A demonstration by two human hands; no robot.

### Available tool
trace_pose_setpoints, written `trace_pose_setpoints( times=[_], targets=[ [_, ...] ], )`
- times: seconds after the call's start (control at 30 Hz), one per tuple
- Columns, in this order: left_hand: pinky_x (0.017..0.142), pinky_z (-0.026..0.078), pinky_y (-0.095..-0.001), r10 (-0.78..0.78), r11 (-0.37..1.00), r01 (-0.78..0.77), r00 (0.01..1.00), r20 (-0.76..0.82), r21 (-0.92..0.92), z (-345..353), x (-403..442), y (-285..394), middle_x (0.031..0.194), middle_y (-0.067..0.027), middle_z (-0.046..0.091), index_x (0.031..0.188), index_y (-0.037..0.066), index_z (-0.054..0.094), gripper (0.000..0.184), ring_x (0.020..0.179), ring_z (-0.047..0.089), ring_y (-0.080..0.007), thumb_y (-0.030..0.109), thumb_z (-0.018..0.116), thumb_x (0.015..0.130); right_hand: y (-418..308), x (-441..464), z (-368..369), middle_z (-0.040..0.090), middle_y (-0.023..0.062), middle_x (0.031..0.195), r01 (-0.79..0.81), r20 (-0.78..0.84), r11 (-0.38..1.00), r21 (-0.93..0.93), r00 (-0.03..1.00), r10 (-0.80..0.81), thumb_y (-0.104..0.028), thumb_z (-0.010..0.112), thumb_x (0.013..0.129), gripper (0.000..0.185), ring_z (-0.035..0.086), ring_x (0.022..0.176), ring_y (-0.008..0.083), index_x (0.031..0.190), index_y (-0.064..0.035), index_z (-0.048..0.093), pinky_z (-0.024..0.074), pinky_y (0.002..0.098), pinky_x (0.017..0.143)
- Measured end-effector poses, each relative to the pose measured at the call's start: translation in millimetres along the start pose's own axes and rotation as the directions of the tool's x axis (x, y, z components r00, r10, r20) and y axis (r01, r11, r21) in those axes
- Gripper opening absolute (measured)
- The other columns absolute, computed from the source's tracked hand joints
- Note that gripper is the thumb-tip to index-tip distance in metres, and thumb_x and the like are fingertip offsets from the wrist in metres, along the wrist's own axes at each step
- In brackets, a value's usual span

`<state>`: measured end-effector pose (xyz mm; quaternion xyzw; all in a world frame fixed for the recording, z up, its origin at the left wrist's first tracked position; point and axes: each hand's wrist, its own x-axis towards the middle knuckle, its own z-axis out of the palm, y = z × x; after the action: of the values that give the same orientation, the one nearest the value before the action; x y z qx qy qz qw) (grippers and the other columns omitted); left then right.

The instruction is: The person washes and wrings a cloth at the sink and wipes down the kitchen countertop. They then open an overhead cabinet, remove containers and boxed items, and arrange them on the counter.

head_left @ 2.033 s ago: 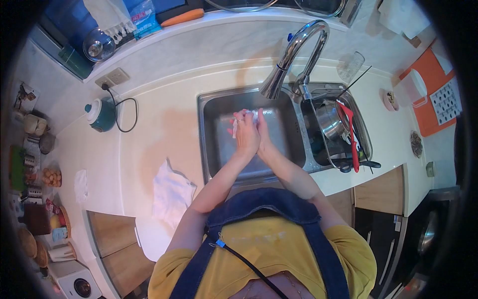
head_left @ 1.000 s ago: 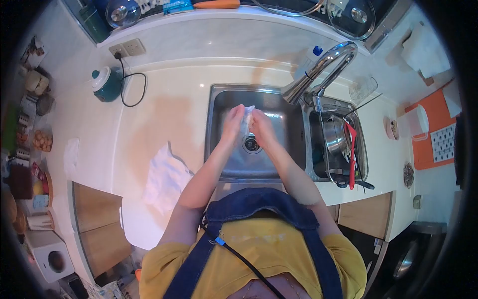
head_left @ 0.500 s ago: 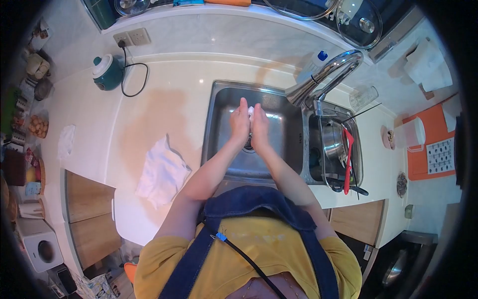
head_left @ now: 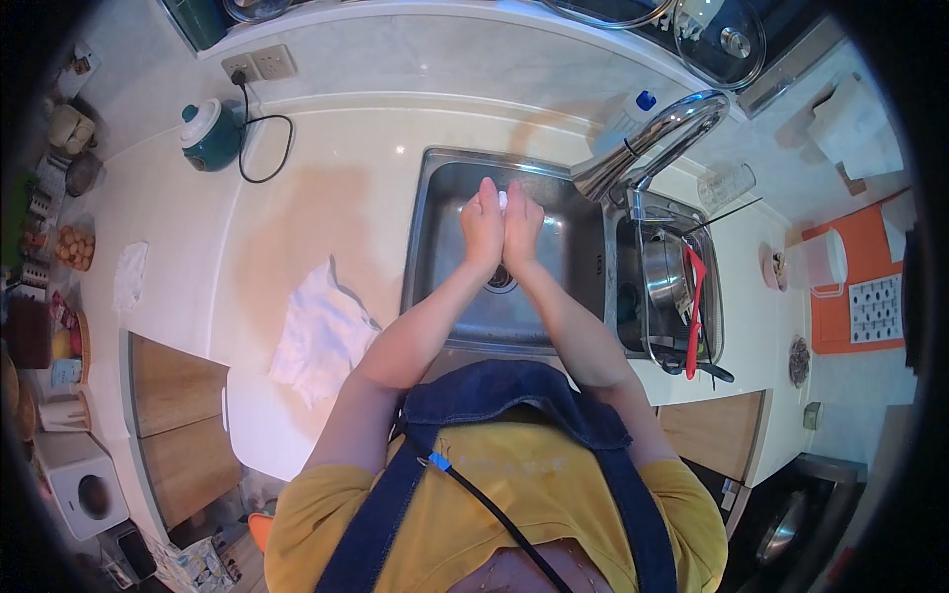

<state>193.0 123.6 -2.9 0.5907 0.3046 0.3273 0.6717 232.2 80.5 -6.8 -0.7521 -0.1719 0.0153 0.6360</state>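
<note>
Over the steel sink basin [head_left: 554,296], my left hand [head_left: 482,229] and my right hand [head_left: 522,225] are pressed together at the palms, with fingers bent. Between their upper parts shows a small bit of white material [head_left: 502,201], held by both hands; most of it is hidden. The drain [head_left: 501,281] lies just below my wrists. The chrome faucet [head_left: 652,148] arches at the right of the basin, its head pointing toward the hands.
A white cloth [head_left: 321,331] lies on the counter left of the sink. A dish rack [head_left: 720,341] holds a metal pot [head_left: 664,272] and a red utensil [head_left: 694,311]. A green and white pot [head_left: 211,136] with a cord stands at the back left.
My hands were turned over each other, then apart with the white material between them; now they are closed together around it, slightly farther up the basin. The view has shifted.
</note>
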Motion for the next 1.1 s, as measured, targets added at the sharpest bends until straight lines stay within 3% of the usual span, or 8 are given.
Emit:
trace_pose_setpoints(
  times=[0.17, 0.27, 0.37, 0.5, 0.83, 0.9, 1.03, 1.1],
  targets=[
    [0.055, 0.038, -0.0302, -0.103, 0.979, 0.115, 0.992, 0.075, -0.170, -6, 4, -15, 0.064, -0.0021, 0.054, 0.067, 0.003, 0.053, 0.050, 0.061, 0.047, -0.0106, 0.043, 0.041, 0.094, 7, -1, 4, 0.050, 0.0096, 0.055, 0.019, -0.058, 0.999, 0.041, 0.998, -0.016, -0.033, 0.043, 0.092, 0.047, 0.045, 0.049, 0.0170, 0.063, 0.0029, 0.052, 0.0350, 0.0382, 0.049],
    [0.058, 0.040, -0.0271, -0.194, 0.922, 0.257, 0.954, 0.231, -0.289, -19, 11, -17, 0.071, -0.0002, 0.055, 0.075, 0.005, 0.055, 0.036, 0.065, 0.050, -0.0092, 0.036, 0.049, 0.092, 36, 18, -9, 0.060, 0.0098, 0.072, -0.473, 0.154, 0.819, 0.325, 0.881, 0.448, -0.039, 0.043, 0.093, 0.047, 0.054, 0.065, 0.0168, 0.073, 0.0011, 0.056, 0.0429, 0.0349, 0.060],
    [0.061, 0.044, -0.0241, -0.191, 0.966, 0.237, 0.923, 0.335, -0.101, -44, 11, -22, 0.081, -0.0003, 0.057, 0.091, 0.005, 0.057, 0.015, 0.071, 0.056, -0.0093, 0.018, 0.062, 0.085, 45, 39, -38, 0.060, 0.0049, 0.080, -0.694, 0.559, 0.482, 0.535, 0.718, 0.414, -0.038, 0.048, 0.092, 0.038, 0.059, 0.071, 0.0162, 0.085, -0.0023, 0.056, 0.0481, 0.0335, 0.066],
    [0.057, 0.046, -0.0231, -0.196, 0.956, 0.265, 0.896, 0.399, -0.126, -56, 10, -39, 0.081, -0.0016, 0.060, 0.100, 0.002, 0.059, 0.019, 0.071, 0.058, -0.0092, 0.009, 0.062, 0.082, 41, 36, -63, 0.061, 0.0085, 0.089, -0.571, 0.585, 0.725, 0.385, 0.759, 0.287, -0.019, 0.057, 0.089, 0.020, 0.062, 0.079, 0.0201, 0.095, -0.0004, 0.056, 0.0525, 0.0347, 0.066],
    [0.066, 0.046, -0.0239, -0.139, 0.974, 0.179, 0.956, 0.260, -0.139, -48, 8, -38, 0.087, -0.0053, 0.063, 0.111, -0.001, 0.057, 0.028, 0.078, 0.058, -0.0110, 0.006, 0.059, 0.083, 57, 22, -70, 0.061, 0.0115, 0.099, -0.604, 0.531, 0.683, 0.410, 0.767, 0.360, -0.019, 0.054, 0.089, 0.028, 0.062, 0.087, 0.0245, 0.113, -0.0046, 0.052, 0.0544, 0.0426, 0.067],
    [0.068, 0.046, -0.0245, -0.130, 0.945, 0.217, 0.936, 0.326, -0.244, -34, 5, -28, 0.087, -0.0056, 0.063, 0.111, -0.001, 0.056, 0.030, 0.079, 0.058, -0.0115, 0.006, 0.060, 0.082, 40, 2, -60, 0.059, 0.0118, 0.106, -0.757, 0.694, 0.351, 0.552, 0.650, 0.311, -0.026, 0.051, 0.090, 0.031, 0.059, 0.096, 0.0260, 0.115, -0.0061, 0.052, 0.0528, 0.0456, 0.073],
    [0.071, 0.049, -0.0285, -0.054, 0.990, -0.011, 0.891, 0.452, 0.139, -18, -3, -32, 0.095, -0.0110, 0.061, 0.116, -0.002, 0.047, 0.044, 0.082, 0.059, -0.0157, 0.006, 0.065, 0.076, 50, -1, -48, 0.058, 0.0116, 0.108, -0.757, 0.727, 0.133, 0.640, 0.653, 0.213, -0.035, 0.048, 0.092, 0.036, 0.057, 0.101, 0.0274, 0.117, -0.0094, 0.050, 0.0514, 0.0448, 0.074],
    [0.072, 0.049, -0.0292, -0.182, 0.981, 0.191, 0.860, 0.476, 0.030, -19, -11, -14, 0.099, -0.0133, 0.059, 0.116, -0.002, 0.043, 0.045, 0.084, 0.059, -0.0168, 0.003, 0.063, 0.077, 60, 1, -51, 0.058, 0.0119, 0.108, -0.718, 0.695, 0.323, 0.616, 0.689, 0.206, -0.034, 0.049, 0.092, 0.035, 0.057, 0.100, 0.0282, 0.117, -0.0095, 0.050, 0.0513, 0.0436, 0.074]
  ],
)
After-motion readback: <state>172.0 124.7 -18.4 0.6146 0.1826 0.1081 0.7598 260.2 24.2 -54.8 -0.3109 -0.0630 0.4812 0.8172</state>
